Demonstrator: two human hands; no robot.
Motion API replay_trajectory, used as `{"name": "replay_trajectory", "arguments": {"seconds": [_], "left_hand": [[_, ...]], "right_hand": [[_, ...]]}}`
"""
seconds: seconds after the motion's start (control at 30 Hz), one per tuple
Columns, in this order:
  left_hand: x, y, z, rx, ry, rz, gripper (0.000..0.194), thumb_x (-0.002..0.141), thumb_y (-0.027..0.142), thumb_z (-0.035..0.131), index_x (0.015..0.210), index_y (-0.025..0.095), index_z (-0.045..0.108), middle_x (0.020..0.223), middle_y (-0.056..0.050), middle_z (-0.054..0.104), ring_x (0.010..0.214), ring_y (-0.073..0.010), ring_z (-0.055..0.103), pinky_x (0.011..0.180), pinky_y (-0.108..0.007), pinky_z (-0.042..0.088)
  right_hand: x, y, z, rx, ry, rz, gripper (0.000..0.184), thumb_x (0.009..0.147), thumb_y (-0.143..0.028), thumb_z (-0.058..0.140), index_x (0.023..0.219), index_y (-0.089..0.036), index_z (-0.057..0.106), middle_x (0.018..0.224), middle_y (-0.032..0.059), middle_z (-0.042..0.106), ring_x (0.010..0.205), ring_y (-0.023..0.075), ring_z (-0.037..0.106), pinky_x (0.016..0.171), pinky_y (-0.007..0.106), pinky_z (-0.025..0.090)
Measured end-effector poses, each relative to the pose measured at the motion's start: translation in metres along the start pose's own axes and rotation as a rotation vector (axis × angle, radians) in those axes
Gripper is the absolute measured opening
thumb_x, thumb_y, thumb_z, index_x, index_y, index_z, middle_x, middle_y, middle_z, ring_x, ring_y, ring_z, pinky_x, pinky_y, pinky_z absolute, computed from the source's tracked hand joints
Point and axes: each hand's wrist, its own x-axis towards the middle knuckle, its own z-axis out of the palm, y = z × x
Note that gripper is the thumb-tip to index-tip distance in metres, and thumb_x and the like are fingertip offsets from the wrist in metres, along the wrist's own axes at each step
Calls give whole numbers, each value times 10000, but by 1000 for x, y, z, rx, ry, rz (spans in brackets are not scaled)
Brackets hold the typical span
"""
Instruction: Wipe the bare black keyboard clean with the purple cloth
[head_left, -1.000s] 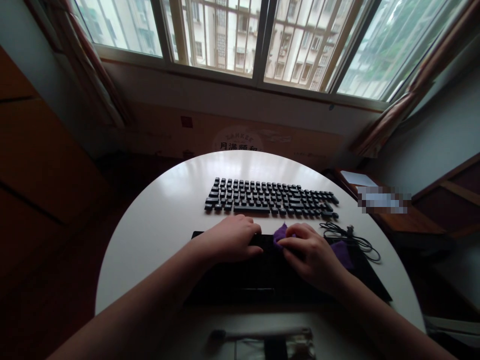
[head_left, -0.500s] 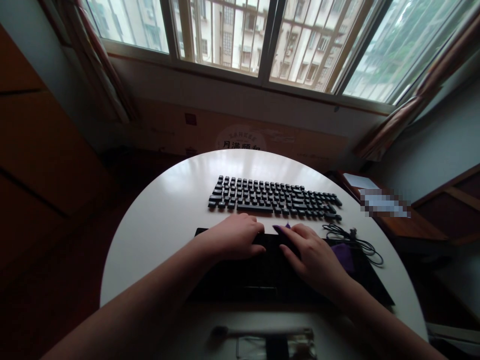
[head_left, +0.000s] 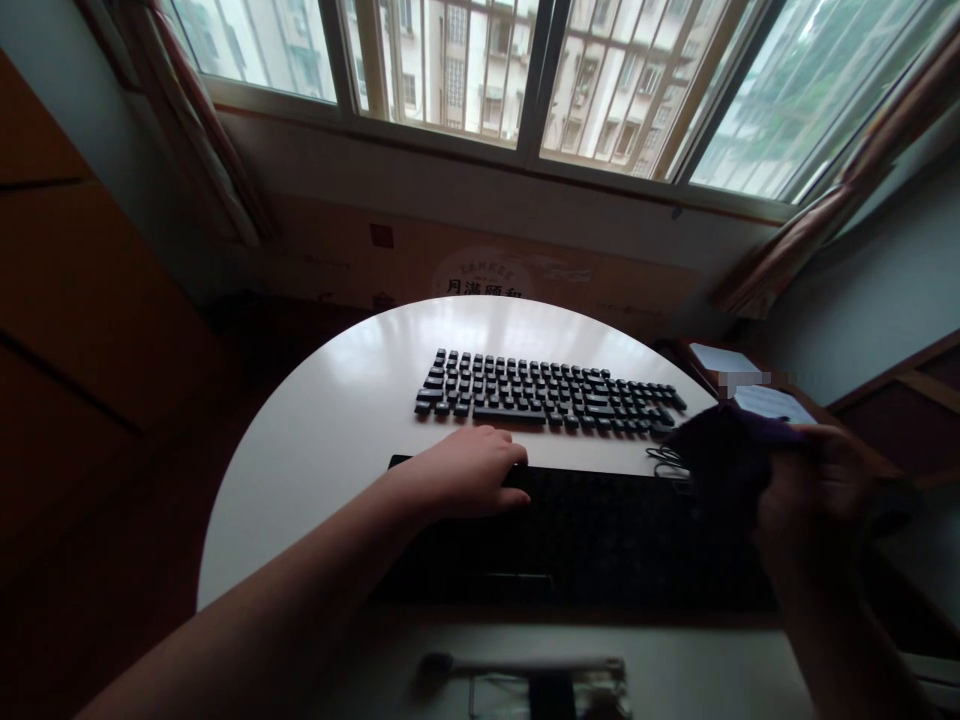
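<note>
The black keyboard base (head_left: 615, 555) lies flat on the round white table (head_left: 300, 440), too dark for me to make out its surface. A crumpled, blurred purple cloth (head_left: 720, 455) hides its far right corner and part of the black cable (head_left: 664, 461). The right hand (head_left: 814, 490) has its fingers closed on that cloth; the left hand (head_left: 480, 470) rests over the base's far edge, thumb and fingers parted, whether gripping I can't tell. Beyond stand rows of black keycaps (head_left: 551, 397).

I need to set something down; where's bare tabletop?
Left patch, between keycaps, left forearm and table rim; also the strip behind the keycaps. Crowded: around the cable, black keyboard base and purple cloth in the right hand.
</note>
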Motion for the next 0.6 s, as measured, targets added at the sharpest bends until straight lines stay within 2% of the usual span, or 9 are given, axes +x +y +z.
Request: {"name": "replay_trajectory", "arguments": {"seconds": [0.07, 0.1, 0.13, 0.2, 0.27, 0.33, 0.37, 0.47, 0.6], "left_hand": [[0, -1, 0, -4, 1, 2, 369, 872, 466, 679, 1143, 217, 715, 1096, -82, 727, 981, -263, 662, 798, -352, 476], [1, -1, 1, -7, 2, 3, 372, 872, 466, 680, 1146, 218, 715, 1096, -80, 727, 984, -263, 662, 798, -351, 476], [1, -2, 1, -11, 3, 3, 371, 871, 466, 680, 1148, 220, 714, 1096, -78, 727, 985, -262, 663, 798, -350, 477], [1, -3, 1, -20, 2, 2, 365, 871, 462, 680, 1148, 227, 715, 1092, -75, 727, 988, -260, 662, 799, -346, 477], [1, -3, 2, -27, 1, 1, 358, 873, 458, 677, 1148, 230, 716, 1094, -73, 726, 993, -260, 660, 801, -344, 478], [1, -3, 1, -30, 0, 0, 359, 873, 457, 675, 1148, 229, 716, 1101, -75, 724, 1006, -264, 657, 812, -349, 479], [2, -3, 1, -31, -2, -2, 360, 873, 457, 674, 1147, 227, 716, 1105, -76, 723, 1012, -266, 656, 818, -352, 479], [2, -2, 0, -32, -9, -8, 360, 871, 459, 674, 1141, 225, 717, 1109, -75, 722, 1013, -267, 654, 824, -356, 479], [2, -2, 0, -35, -15, -12, 352, 870, 460, 672, 1129, 227, 715, 1104, -71, 722, 993, -260, 654, 807, -348, 478]], "right_hand": [[5, 3, -6, 60, 174, 2, 237, 815, -349, 737, 723, -229, 554, 700, -13, 510, 626, 176, 479, 598, 324, 367], [7, 4, -8, 58, 203, -16, 281, 810, -347, 750, 671, -234, 533, 656, -18, 488, 596, 173, 463, 582, 328, 361], [7, 4, -9, 32, 154, -34, 303, 825, -349, 740, 644, -237, 524, 620, -23, 468, 568, 168, 447, 562, 326, 355], [4, 3, -10, -43, -98, -36, 282, 869, -359, 695, 656, -228, 565, 573, -31, 458, 523, 159, 440, 520, 310, 356], [0, -1, -6, -97, -488, -29, 210, 894, -367, 660, 749, -214, 652, 602, -23, 551, 545, 168, 525, 523, 292, 407], [-6, -7, 1, -135, -836, -62, 186, 917, -364, 624, 871, -212, 721, 730, 4, 681, 665, 198, 643, 606, 295, 483], [-9, -9, 5, -151, -949, -91, 196, 931, -359, 605, 914, -217, 739, 807, 17, 722, 740, 212, 677, 665, 304, 508], [-17, -15, 15, -175, -1057, -146, 199, 952, -322, 574, 961, -240, 755, 918, 29, 753, 843, 223, 698, 773, 334, 523], [-24, -16, 23, -137, -1003, -174, 186, 954, -285, 577, 1024, -256, 747, 953, 31, 747, 877, 218, 687, 810, 350, 521]]}}
